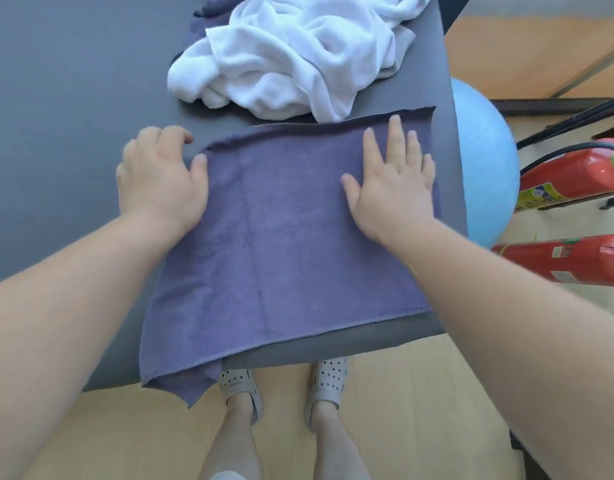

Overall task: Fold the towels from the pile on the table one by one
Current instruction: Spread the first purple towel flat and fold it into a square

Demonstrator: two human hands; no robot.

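On the table (56,98) at six o'clock, the right hand (395,188), fingers flat, pins the purple towel (281,258), presumably so the left hand (160,181), curled at its ten-o'clock corner, grip unclear, can fold it.

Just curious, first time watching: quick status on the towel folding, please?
Right hand flat on purple towel. Left hand at its left edge, fingers curled, grip unclear. White towel pile at far edge; nothing blocking.
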